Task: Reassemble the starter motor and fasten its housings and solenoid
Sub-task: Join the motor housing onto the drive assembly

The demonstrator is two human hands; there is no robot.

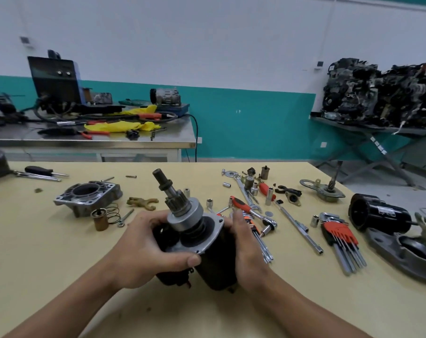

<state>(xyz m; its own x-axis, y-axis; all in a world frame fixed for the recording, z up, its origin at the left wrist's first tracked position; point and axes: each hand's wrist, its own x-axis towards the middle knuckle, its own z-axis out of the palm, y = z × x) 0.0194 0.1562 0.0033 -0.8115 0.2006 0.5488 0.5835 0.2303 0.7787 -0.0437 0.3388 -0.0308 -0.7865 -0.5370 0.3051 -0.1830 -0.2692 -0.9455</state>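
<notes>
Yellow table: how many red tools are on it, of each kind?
Red hex key sets: 2
Red-handled ratchet: 1
Red-handled driver: 1
Total: 4

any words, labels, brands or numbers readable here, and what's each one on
No text is legible anywhere in this view.
White label on the black motor at the right: too blurred to read.
Orange-and-black card on the hex key set: print too small to read.
Wall plate: too small to read.
Held starter motor: no marking visible.
</notes>
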